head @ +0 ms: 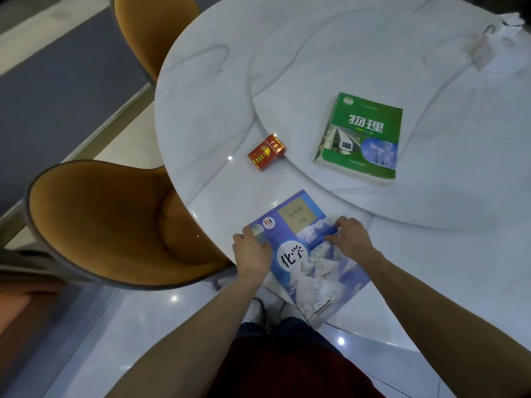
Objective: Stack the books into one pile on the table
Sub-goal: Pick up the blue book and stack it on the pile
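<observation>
Head: blurred clutter (485,50), far table (201,81) edge

Left hand (251,251) covered the left edge of the blue book (310,254); right hand (349,237) covered part of its right edge. Fingertips mostly tucked out of sight against the cover, so grip hard to judge. Small print on the blue book's tan label blurred, unreadable. Fine print beneath the large title on the green book (360,136) too small to make out. Far right of the worktop (201,110) cut off by the frame edge, with pale blurred objects (488,44) there beyond identifying. Lettering on the red packet (266,152) indistinct. Upper orange chair (149,30) cropped at the top edge.
</observation>
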Tool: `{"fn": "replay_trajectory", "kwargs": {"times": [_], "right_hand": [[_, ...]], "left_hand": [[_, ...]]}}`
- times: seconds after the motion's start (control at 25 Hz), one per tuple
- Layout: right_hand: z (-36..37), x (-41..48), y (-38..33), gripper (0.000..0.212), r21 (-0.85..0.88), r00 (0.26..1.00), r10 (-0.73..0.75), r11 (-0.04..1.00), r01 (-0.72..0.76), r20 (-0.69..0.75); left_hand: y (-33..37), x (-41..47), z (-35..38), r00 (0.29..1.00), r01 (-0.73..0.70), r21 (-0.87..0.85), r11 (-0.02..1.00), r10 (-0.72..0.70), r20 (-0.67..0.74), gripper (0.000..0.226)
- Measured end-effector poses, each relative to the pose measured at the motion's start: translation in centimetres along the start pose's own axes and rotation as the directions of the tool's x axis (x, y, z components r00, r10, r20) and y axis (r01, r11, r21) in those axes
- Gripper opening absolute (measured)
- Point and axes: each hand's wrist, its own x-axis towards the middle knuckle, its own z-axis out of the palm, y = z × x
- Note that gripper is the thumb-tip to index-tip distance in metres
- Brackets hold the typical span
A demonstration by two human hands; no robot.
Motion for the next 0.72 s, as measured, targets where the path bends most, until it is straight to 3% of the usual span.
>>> {"fn": "replay_trajectory", "kwargs": {"times": [0.12,0.28,0.4,0.56,0.72], "right_hand": [[0.0,0.4,-0.4,0.048,0.060,0.999,0.054,0.997,-0.054,0.002],[0.2,1.1,-0.4,0.049,0.069,0.996,0.084,0.994,-0.085,0.024],[0.2,1.4,-0.3,0.046,0.076,0.995,0.090,0.993,-0.094,0.046],[0.0,1.3,0.2,0.041,0.145,0.995,0.092,0.985,-0.097,0.045],[-0.2,0.6,0.7,0.028,0.288,0.996,0.078,0.954,-0.087,0.043]], "left_hand": [[0.1,-1.0,1.1,0.979,0.200,-0.260,0.945,-0.202,0.020,0.047],[0.6,-0.7,2.1,0.898,0.404,-0.533,0.744,-0.433,0.076,0.029],[0.5,-1.4,2.4,0.912,0.393,-0.578,0.715,-0.385,0.145,0.008],[0.4,-4.2,3.6,0.968,0.241,-0.555,0.796,-0.157,0.195,0.065],[0.2,-3.9,3.3,0.988,0.142,-0.592,0.794,-0.080,0.129,0.068]]}}
